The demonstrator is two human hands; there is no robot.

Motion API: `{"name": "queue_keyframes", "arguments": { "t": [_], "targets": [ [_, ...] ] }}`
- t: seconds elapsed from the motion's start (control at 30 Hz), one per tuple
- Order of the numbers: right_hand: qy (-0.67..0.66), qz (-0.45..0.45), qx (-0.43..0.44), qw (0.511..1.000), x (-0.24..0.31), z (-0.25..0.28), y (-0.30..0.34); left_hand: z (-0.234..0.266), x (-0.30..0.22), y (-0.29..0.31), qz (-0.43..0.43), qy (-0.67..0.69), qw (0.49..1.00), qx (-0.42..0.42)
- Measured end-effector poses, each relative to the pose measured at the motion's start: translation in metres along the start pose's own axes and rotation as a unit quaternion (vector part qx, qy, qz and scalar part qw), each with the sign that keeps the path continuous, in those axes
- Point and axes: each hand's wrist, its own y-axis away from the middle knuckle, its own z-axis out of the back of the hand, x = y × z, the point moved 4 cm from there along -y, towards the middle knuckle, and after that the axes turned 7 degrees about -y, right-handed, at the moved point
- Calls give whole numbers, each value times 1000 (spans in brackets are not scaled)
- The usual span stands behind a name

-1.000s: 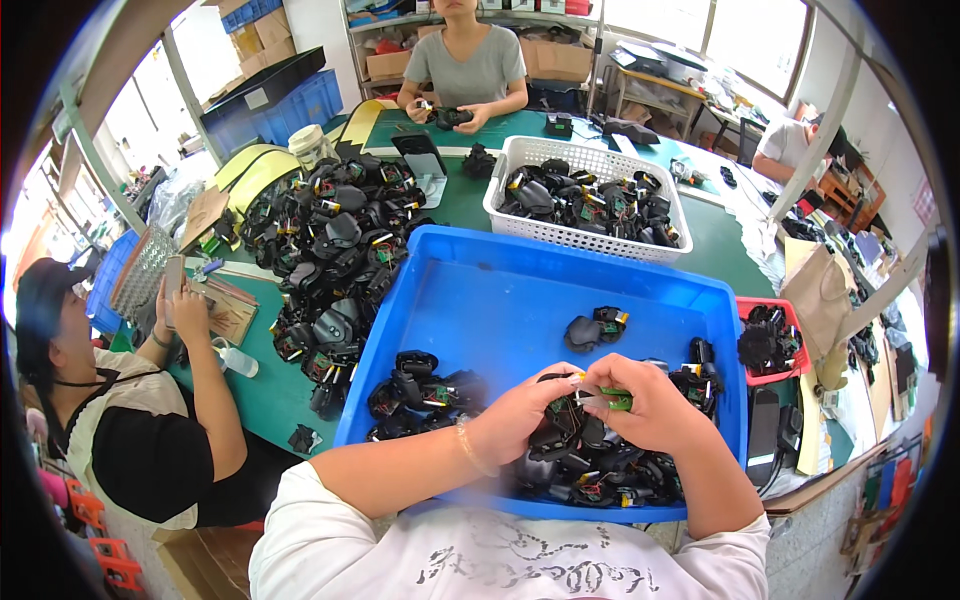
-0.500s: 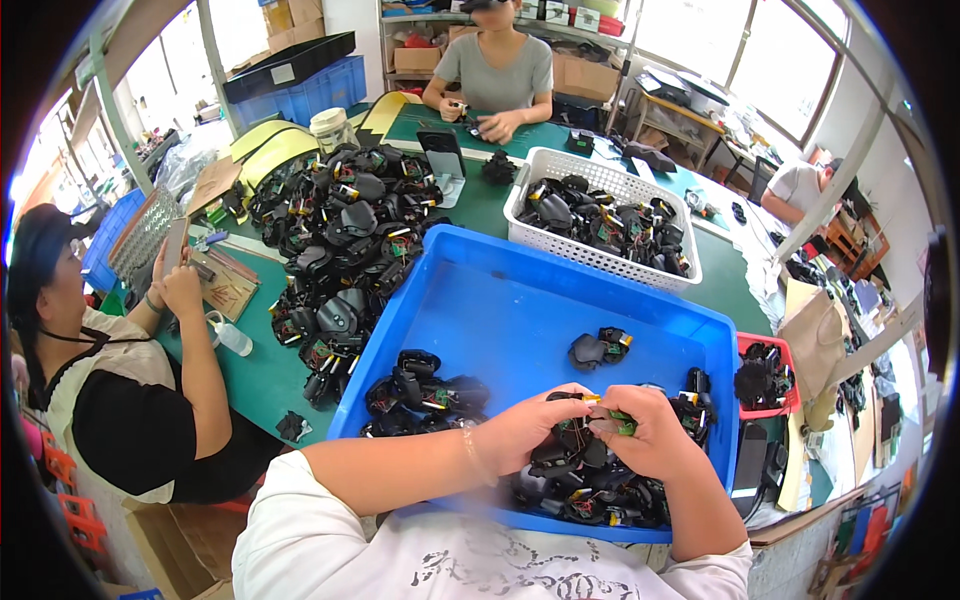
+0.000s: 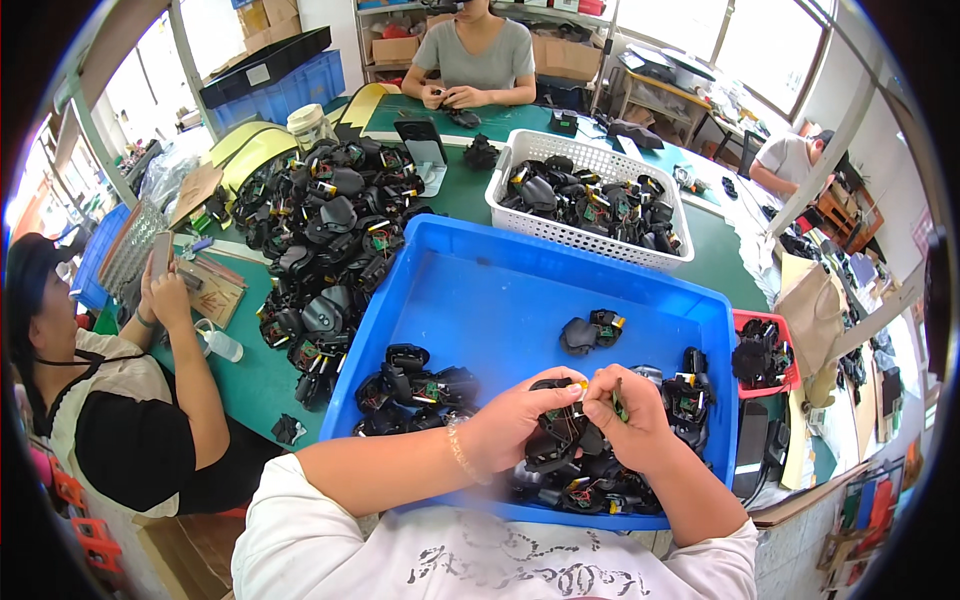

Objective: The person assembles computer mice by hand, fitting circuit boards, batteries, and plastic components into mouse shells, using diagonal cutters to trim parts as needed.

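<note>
Over the near side of the blue tray [image 3: 500, 290], my left hand [image 3: 512, 425] is closed round a black plastic housing [image 3: 550, 442] with thin wires showing. A small yellow-and-white part sits by my left thumb tip. My right hand [image 3: 640, 425] is closed beside it, pinching a thin green piece [image 3: 620, 402] that looks like a circuit board, against the wires; the fingers hide part of it. Under my hands lie several more black housings [image 3: 590, 490] with boards and wires. Two loose pieces [image 3: 590, 332] lie farther up in the tray, and another cluster [image 3: 415, 390] sits left.
A large heap of black housings [image 3: 330, 220] stands left of the tray. Behind it is a white basket [image 3: 590, 240] of similar parts; a red bin [image 3: 788, 340] is at the right. A person [image 3: 130, 400] holds a phone on the left; another person [image 3: 475, 55] works opposite.
My hands have shifted slightly left, and the right hand has turned so the green piece stands more upright. The view has moved a little. The person opposite has brought both hands together.
</note>
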Motion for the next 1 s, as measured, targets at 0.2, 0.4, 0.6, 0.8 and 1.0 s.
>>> {"name": "queue_keyframes", "arguments": {
  "t": [0.2,0.4,0.6,0.8,1.0],
  "targets": [
    [-186,-113,-14,976,-10,-1,1,1,-1,1,-7,3,1000,-10],
    [-270,-153,-27,950,-15,1,-2,6,-1,-3,-25,-14,999,-30],
    [74,-71,-98,990,2,-7,-6,14,0,-9,-100,-11,991,-89],
    [22,-85,-97,991,-8,3,-5,1,2,-2,-64,-112,990,-51],
    [22,-61,-90,994,2,-1,-1,-9,0,4,-80,-204,973,-66]
  ]
}}
